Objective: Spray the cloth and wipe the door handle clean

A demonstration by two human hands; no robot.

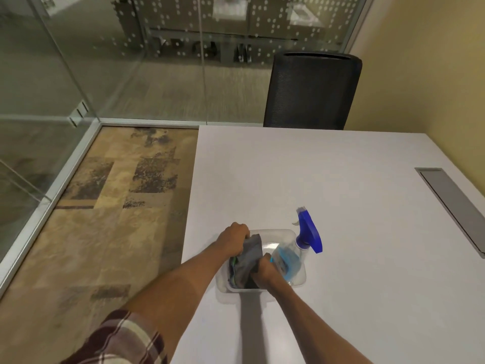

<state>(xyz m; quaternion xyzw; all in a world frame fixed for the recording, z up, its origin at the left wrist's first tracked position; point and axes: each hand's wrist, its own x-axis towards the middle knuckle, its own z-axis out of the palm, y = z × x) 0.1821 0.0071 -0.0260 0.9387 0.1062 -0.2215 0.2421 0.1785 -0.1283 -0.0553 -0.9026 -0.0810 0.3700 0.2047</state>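
Both hands are down in a clear plastic tub (286,233) that sits near the front-left corner of the white desk (341,179). The left hand (235,239) is closed over the far end of a grey cloth (250,258), its fingers curled around the fabric at the tub's far-left rim. The right hand (266,270) pinches the near edge of the same cloth, fingers narrow and gripping. The cloth hangs slack and folded between them, partly over a darker bundle lower in the tub, which I cannot make out clearly.

Just beside the right hand, leaning in the same tub, is the spray bottle (287,258), clear with blue liquid and a blue trigger head (309,233) that pokes out over the tub's right side.

The cloth looks light and limp, so it should come out easily with any bunched grip, though a trailing corner might snag the bottle. The bottle seems about half full, moderately weighted, and its smooth plastic could slip; the neck under the trigger is the natural place to take it. It may topple once the cloth beside it is lifted away.

No door handle is in sight from here; only glass partitions and a black chair (312,90) beyond the desk.
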